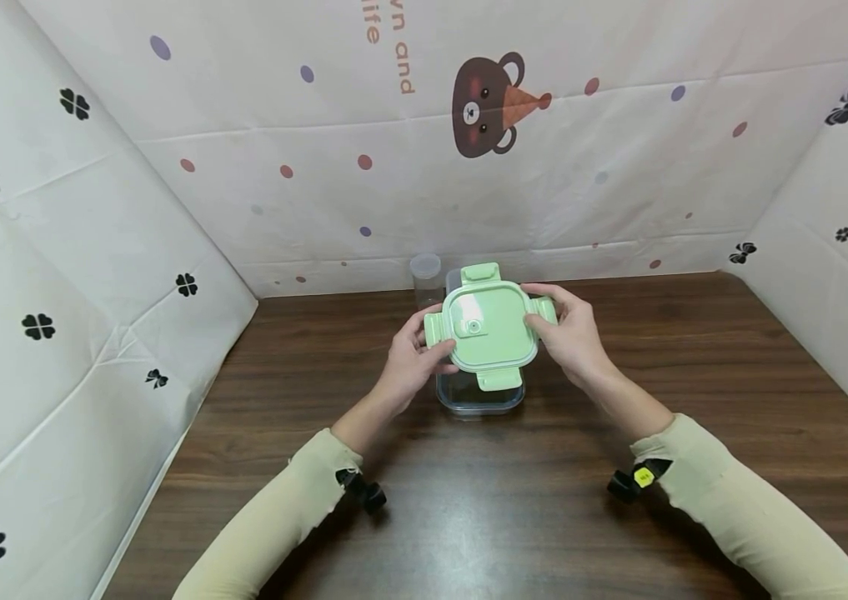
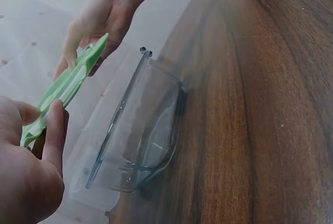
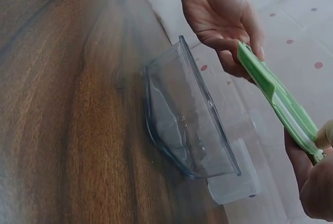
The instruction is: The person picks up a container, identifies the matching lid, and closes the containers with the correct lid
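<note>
A light green square lid (image 1: 494, 333) with a clip flap on each side is held up above a clear glass container (image 1: 478, 400). My left hand (image 1: 412, 358) pinches its left edge, thumb on top and fingers beneath. At the opposite edge my right hand (image 1: 569, 329) pinches it the same way. Both wrist views show the lid apart from the container's rim. The glass container (image 2: 140, 130) stands upright on the table, and no food shows through its walls. In the head view the lid hides most of it.
Behind the container stands a clear cylindrical jar (image 1: 426, 279) with a pale lid. Beside it, another translucent container (image 3: 237, 174) is partly hidden. The dark wooden table (image 1: 454, 500) meets a patterned white sheet (image 1: 393, 200) at the back and sides.
</note>
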Demonstrator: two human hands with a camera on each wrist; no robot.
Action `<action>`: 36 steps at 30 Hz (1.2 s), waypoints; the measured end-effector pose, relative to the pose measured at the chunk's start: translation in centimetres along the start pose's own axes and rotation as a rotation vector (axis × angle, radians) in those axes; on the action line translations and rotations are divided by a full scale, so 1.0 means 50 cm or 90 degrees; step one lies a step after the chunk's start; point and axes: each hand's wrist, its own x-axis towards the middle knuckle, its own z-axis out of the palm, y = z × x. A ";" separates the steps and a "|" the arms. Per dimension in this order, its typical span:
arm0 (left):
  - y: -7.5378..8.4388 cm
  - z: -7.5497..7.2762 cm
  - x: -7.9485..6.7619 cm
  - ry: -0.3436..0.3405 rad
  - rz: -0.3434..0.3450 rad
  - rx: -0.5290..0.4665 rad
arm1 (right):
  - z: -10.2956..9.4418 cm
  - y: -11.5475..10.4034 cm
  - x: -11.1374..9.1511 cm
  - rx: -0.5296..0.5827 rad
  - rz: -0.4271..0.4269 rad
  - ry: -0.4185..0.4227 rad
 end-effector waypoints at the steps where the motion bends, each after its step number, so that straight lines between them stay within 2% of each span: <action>1: 0.001 0.000 0.000 -0.001 -0.002 -0.001 | 0.000 0.000 0.000 0.000 -0.002 -0.001; 8: 0.009 -0.005 0.000 -0.011 -0.005 0.020 | -0.003 0.004 -0.002 -0.003 -0.020 -0.005; 17: 0.018 -0.010 -0.005 -0.015 -0.008 0.022 | -0.015 0.007 -0.002 -0.001 -0.075 -0.042; 23: 0.017 -0.020 -0.003 -0.036 0.019 0.053 | -0.021 0.003 -0.006 0.006 -0.098 -0.072; 30: 0.026 -0.027 -0.004 -0.056 0.047 0.100 | -0.032 0.002 -0.007 -0.013 -0.123 -0.071; 33: 0.027 -0.028 -0.005 -0.053 0.078 0.137 | -0.038 0.003 -0.008 -0.041 -0.146 -0.072; 36: 0.024 -0.029 -0.005 -0.030 0.130 0.192 | -0.044 0.001 -0.011 -0.074 -0.173 -0.074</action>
